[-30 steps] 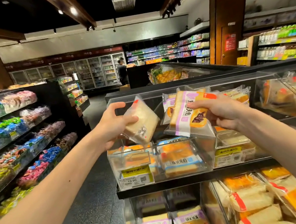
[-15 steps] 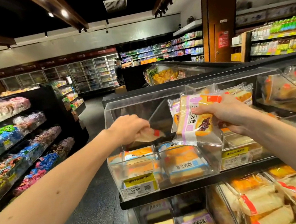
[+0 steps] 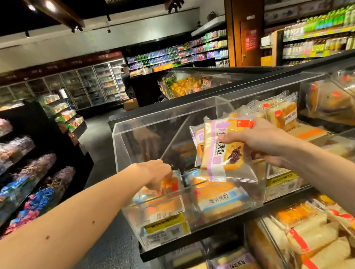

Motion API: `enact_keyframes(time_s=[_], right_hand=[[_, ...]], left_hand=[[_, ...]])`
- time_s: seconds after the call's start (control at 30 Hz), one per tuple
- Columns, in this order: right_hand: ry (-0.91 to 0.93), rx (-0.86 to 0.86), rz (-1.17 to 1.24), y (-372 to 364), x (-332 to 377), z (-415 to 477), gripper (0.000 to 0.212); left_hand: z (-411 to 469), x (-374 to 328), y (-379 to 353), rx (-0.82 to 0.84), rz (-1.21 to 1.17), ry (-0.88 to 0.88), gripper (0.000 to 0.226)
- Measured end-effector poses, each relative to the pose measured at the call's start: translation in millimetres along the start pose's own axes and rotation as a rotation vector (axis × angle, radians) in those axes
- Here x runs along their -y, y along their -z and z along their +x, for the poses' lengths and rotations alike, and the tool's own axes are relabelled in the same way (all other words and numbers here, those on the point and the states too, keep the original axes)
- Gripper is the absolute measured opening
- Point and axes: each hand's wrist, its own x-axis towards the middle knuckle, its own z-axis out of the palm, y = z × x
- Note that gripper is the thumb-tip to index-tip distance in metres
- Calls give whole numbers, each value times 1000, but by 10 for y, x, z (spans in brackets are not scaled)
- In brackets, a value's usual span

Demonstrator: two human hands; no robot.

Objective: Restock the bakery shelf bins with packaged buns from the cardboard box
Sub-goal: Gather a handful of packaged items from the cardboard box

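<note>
Ideally the left hand point(image 3: 157, 173), fingers curled down onto an orange-labelled bun point(image 3: 170, 183) inside the clear bin point(image 3: 157, 205), grip impossible to tell, should lay it flat, label forward, while the right hand point(image 3: 258, 143) clasps purple-banded buns point(image 3: 219, 152) above-right of that bin.

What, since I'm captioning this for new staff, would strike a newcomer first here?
First comes the right hand, holding purple-banded bun packets up at centre right, above the shelf's clear bins. Next is the left hand, reaching down into the leftmost clear bin onto an orange-labelled packet. Bright candy shelves line the left.
</note>
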Motion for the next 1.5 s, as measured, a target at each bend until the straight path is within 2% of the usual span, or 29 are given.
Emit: enact_keyframes(time_s=[0.17,0.27,0.33,0.4,0.47,0.5,0.6,0.73,0.8,0.87,1.0,1.1,1.2,1.27,1.37,1.43,1.5], right_hand=[[-22,3,49,-62,-52,-37,36],[-32,5,63,-87,-51,-109,36],[-25,4,56,-79,-38,-167,34],[-13,7,68,-75,-32,-219,31],[3,16,91,-80,-26,-269,30],[14,27,106,-81,-19,-288,31],[53,99,181,-76,-10,-356,52],[90,218,193,-33,18,-472,58],[98,304,204,-3,-34,-543,64],[90,410,180,45,-171,-611,64],[57,586,50,132,-512,-783,41],[31,614,-98,124,-890,-810,52],[110,600,-382,16,-1271,-761,54],[202,568,-599,-105,-1500,-712,45],[353,539,-1072,-383,-1755,-642,45],[341,603,-1311,-557,-1986,-540,50],[261,692,-1410,-694,-2262,-416,52]], left_hand=[[38,-28,11,9,-220,43,57],[-27,-7,79,81,-321,45,57],[-129,30,134,-20,-419,33,49],[-236,64,205,-253,-704,36,32],[-388,53,295,-356,-1187,-6,25],[-472,44,349,-380,-1388,-46,29],[-779,-96,494,-425,-1584,-120,50],[-1218,-461,611,-459,-1831,-228,46],[-1346,-649,547,-502,-1856,-261,53],[-1452,-814,402,-543,-1841,-214,57],[-1630,-1166,17,-585,-1814,-101,54],[-1717,-1317,-377,-577,-1796,11,51],[-1830,-1366,-826,-551,-1605,108,46],[-1899,-1385,-1076,-525,-1371,172,38],[-1929,-1419,-1327,-466,-1120,282,34],[-1889,-1430,-1448,-416,-1093,315,35],[-1807,-1435,-1557,-386,-1083,343,36]])
